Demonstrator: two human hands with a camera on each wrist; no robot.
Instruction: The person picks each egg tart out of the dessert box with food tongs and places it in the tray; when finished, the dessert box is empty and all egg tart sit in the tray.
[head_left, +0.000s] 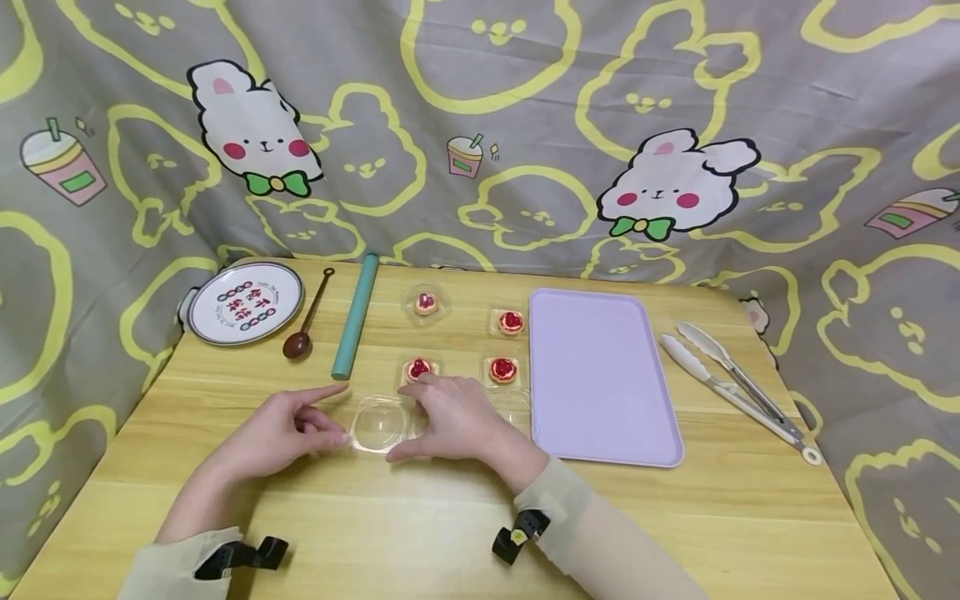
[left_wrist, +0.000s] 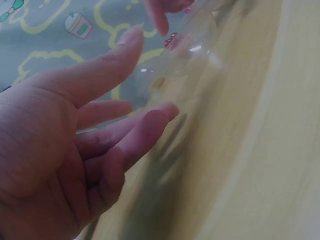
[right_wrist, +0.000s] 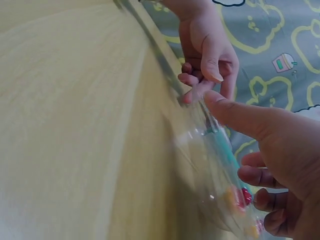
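Clear plastic cover (head_left: 380, 425) is lying near the front of the surface (head_left: 337, 517), between the left hand (head_left: 281, 429) and the right hand (head_left: 457, 421). From where I'm standing, the left hand is holding nothing: its forefinger is stretching out and its other fingers are bending loosely beside the cover's left edge. The right hand is spanning the opposite edge, thumb and forefinger spread apart; whether they are gripping the plastic, I cannot tell.

Trouble, I'm thinking, could be coming from the plastic itself: being thin and smooth, it could skid if one side were pushed harder, or buckle under too tight a squeeze. The lower-left tart (head_left: 417, 369) is sitting right at the right hand's fingers, so a careless lift could be knocking it. A nudge from the left forefinger could be setting the green rod (head_left: 356, 321) rolling.

Around them, three more tarts (head_left: 503, 370) are resting on clear bases. A white plate (head_left: 210, 312) and a brown spoon (head_left: 297, 344) are lying at the left; a lilac tray (head_left: 600, 375) and white-tipped tongs (head_left: 723, 388) are taking up the right. Grey cloth (head_left: 367, 50) with yellow outlines and rabbits is hanging all round.
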